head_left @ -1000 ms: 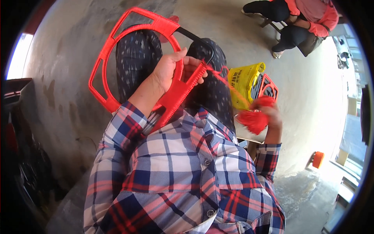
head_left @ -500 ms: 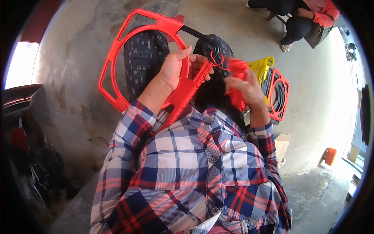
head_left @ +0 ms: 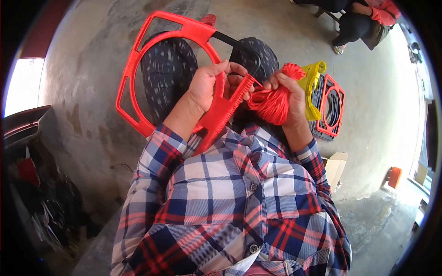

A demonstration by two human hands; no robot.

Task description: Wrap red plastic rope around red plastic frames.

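Red cord bundle [head_left: 272, 103] — right-hand grip

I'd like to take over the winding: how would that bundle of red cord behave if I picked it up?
The bundle of red cord probably feels light and soft, since the right hand wraps it easily. It looks floppy and apt to unravel, as one strand already runs to the red frame.

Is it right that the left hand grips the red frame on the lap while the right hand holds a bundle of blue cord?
Not quite: the cord is red, not blue. The head view shows the right hand holding a bundle of red cord beside the red frame, which the left hand grips on the lap, as you said.
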